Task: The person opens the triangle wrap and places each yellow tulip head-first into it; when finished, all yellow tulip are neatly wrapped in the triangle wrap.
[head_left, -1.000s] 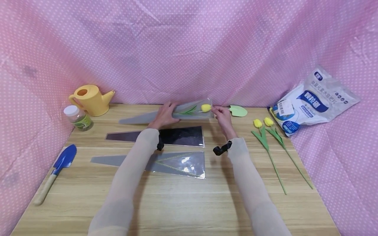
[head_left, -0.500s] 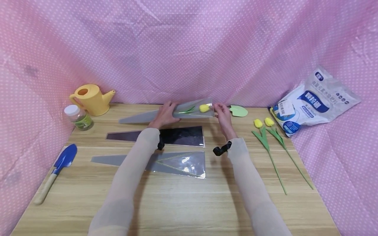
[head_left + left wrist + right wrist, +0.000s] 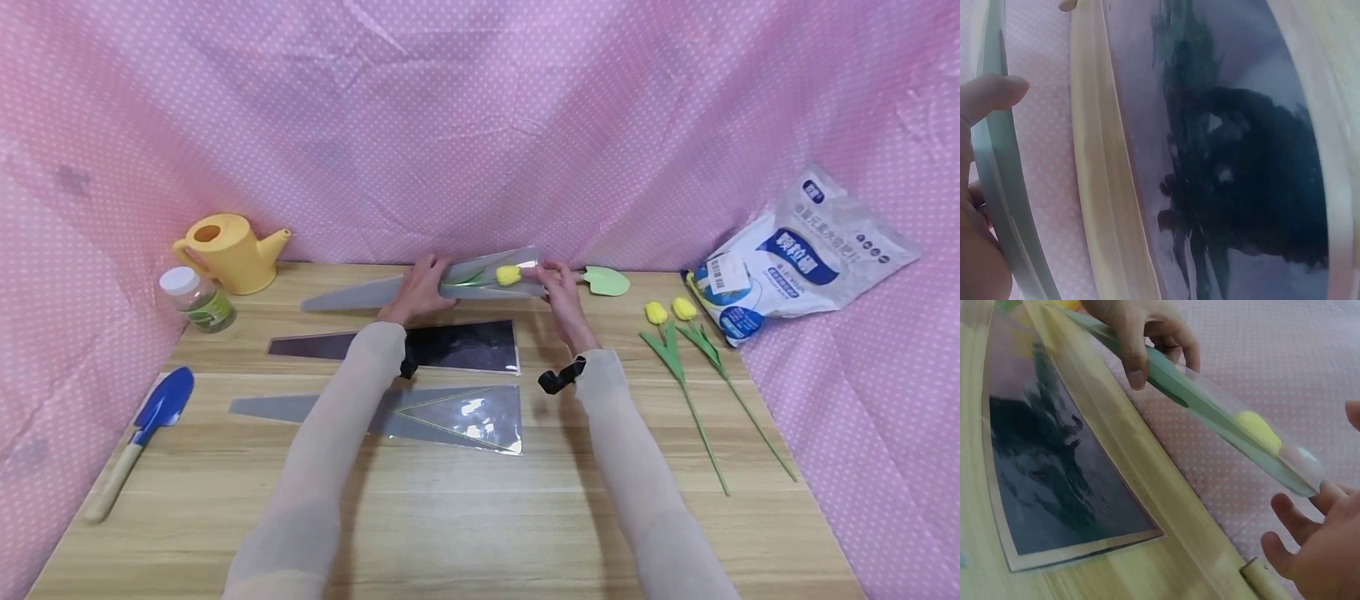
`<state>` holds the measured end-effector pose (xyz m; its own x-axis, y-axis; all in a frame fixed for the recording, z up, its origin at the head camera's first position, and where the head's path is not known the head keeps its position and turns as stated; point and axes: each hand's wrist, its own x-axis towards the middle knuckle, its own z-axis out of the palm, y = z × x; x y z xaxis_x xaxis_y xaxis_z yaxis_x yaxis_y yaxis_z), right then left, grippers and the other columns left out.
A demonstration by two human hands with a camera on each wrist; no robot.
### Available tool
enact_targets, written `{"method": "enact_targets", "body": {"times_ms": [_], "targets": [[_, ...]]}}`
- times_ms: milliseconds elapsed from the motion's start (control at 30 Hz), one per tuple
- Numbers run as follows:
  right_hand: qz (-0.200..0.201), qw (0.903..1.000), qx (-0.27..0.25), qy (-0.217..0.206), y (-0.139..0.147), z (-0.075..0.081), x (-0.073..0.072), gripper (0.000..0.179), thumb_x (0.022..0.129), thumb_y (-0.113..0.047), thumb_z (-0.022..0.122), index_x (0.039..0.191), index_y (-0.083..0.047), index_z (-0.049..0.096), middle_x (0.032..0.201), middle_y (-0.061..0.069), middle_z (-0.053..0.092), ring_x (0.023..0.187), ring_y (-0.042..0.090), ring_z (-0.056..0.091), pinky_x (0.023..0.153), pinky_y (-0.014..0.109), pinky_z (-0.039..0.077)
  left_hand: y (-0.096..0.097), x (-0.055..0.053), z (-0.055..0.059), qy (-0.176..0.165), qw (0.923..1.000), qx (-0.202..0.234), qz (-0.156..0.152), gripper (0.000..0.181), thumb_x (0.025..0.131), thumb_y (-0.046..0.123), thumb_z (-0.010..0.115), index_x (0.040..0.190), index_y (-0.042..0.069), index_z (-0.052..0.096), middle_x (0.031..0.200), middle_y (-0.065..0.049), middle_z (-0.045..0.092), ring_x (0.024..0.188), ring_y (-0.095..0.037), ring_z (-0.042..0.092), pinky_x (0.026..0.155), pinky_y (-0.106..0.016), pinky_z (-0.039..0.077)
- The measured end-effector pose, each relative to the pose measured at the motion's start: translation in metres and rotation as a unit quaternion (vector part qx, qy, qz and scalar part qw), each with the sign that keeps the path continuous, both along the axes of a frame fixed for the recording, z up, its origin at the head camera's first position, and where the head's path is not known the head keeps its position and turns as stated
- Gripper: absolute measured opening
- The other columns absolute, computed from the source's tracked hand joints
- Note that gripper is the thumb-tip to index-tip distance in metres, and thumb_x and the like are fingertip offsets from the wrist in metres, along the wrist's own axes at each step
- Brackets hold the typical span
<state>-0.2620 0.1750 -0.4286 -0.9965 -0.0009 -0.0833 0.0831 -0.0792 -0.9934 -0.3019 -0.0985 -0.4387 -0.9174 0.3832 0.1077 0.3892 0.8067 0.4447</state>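
Observation:
In the head view my left hand point(image 3: 422, 290) grips a tapered flower sleeve point(image 3: 352, 296), grey with a clear front, near its middle. The right wrist view has the thumb on one side of the sleeve and fingers on the other. A yellow tulip point(image 3: 507, 275) lies inside, bloom toward the wide right end, its lower stem hidden. At that mouth is my right hand point(image 3: 562, 292), fingers extended, one reaching in behind the bloom. In the right wrist view the right hand's fingers point(image 3: 1297, 519) are spread and the sleeve is raised off the table.
Two more sleeves, one dark point(image 3: 468, 346) and one grey with yellow lines point(image 3: 457, 417), lie in front. Two tulips point(image 3: 678, 375) and a fertilizer bag point(image 3: 787, 258) are right. A green trowel point(image 3: 606, 282), watering can point(image 3: 232, 254), jar point(image 3: 202, 302) and blue trowel point(image 3: 167, 398) surround them.
The tulip has slid left, deeper into the sleeve. My right hand has gone from fingers at the bloom to extended fingers at the mouth. The left hand stays in place.

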Motion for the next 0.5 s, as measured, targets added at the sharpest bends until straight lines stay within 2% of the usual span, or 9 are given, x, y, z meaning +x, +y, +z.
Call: {"method": "enact_targets", "body": {"times_ms": [133, 233, 333, 500], "targets": [[0.006, 0.9981, -0.058, -0.017, 0.003, -0.005, -0.003, 0.050, 0.106, -0.029, 0.046, 0.149, -0.008, 0.032, 0.114, -0.005, 0.076, 0.121, 0.018, 0.055, 0.099, 0.032, 0.039, -0.003, -0.003, -0.001, -0.008, 1.0000, 0.000, -0.002, 0.074, 0.083, 0.030, 0.078, 0.147, 0.012, 0.044, 0.133, -0.014, 0.048, 0.125, -0.032, 0.043, 0.112, -0.053, 0.031], [-0.020, 0.9967, -0.073, -0.028, 0.004, -0.008, -0.005, 0.046, 0.103, -0.022, 0.053, 0.144, -0.005, 0.040, 0.099, -0.012, 0.072, 0.103, 0.010, 0.061, 0.097, 0.032, 0.044, -0.006, -0.005, -0.002, -0.011, 0.9999, -0.004, 0.000, 0.075, 0.083, 0.028, 0.078, 0.147, 0.011, 0.044, 0.139, -0.017, 0.047, 0.132, -0.034, 0.041, 0.115, -0.056, 0.028], [-0.038, 0.9975, -0.043, -0.041, 0.002, -0.011, -0.008, 0.044, 0.099, -0.013, 0.060, 0.139, 0.000, 0.048, 0.093, -0.012, 0.066, 0.089, 0.004, 0.063, 0.099, 0.035, 0.049, -0.011, -0.008, -0.004, -0.015, 0.9998, -0.014, 0.006, 0.076, 0.082, 0.026, 0.078, 0.148, 0.010, 0.043, 0.145, -0.019, 0.045, 0.138, -0.036, 0.038, 0.116, -0.059, 0.025], [-0.024, 0.9968, 0.055, -0.053, -0.002, -0.018, -0.013, 0.042, 0.096, -0.006, 0.062, 0.136, 0.003, 0.055, 0.087, -0.008, 0.065, 0.079, 0.001, 0.063, 0.095, 0.036, 0.054, -0.018, -0.013, -0.008, -0.024, 0.9989, -0.040, 0.010, 0.077, 0.084, 0.027, 0.077, 0.150, 0.011, 0.041, 0.150, -0.020, 0.042, 0.143, -0.037, 0.034, 0.118, -0.062, 0.022]]}}
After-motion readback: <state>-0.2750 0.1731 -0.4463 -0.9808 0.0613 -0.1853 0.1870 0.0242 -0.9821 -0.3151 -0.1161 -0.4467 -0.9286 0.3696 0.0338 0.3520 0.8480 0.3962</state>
